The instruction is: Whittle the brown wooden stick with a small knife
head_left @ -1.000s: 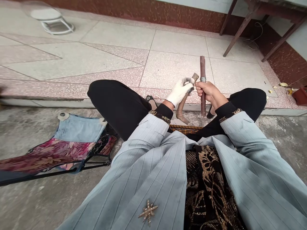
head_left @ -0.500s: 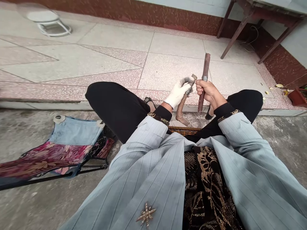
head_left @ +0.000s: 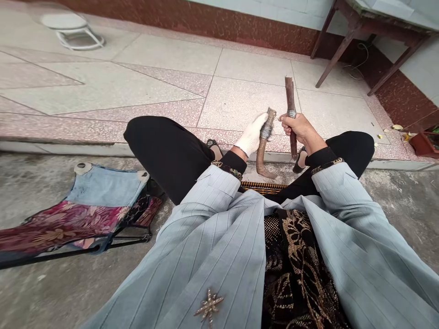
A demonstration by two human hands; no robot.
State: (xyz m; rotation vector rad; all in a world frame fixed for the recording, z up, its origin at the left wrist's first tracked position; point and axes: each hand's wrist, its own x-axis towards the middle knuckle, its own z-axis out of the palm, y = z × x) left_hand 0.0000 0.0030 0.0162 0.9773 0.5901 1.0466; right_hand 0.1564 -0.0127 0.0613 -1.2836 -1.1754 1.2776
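My left hand (head_left: pixel 252 134), in a white glove, is closed around a curved brown wooden stick (head_left: pixel 263 155) bound near the top with a band of silvery wire (head_left: pixel 265 132). My right hand (head_left: pixel 299 130), bare, grips a straighter dark stick (head_left: pixel 290 98) that also carries a wire band (head_left: pixel 291 114) just above my fingers. Both sticks stand roughly upright, side by side, a little apart, above my crossed legs in black trousers (head_left: pixel 164 151). Their lower ends point down towards the concrete floor between my knees.
A folding stool with flowered and blue cloth (head_left: pixel 85 214) lies on the concrete at left. Beyond a low step (head_left: pixel 68 147) stretches a tiled floor, with a white stand (head_left: pixel 73 34) at far left and wooden table legs (head_left: pixel 338 50) at back right. A woven strip (head_left: pixel 264 186) lies under my wrists.
The curved stick in my left hand has swung from leaning right to nearly upright. The right-hand stick has tilted slightly, and the two sticks have drawn a little apart.
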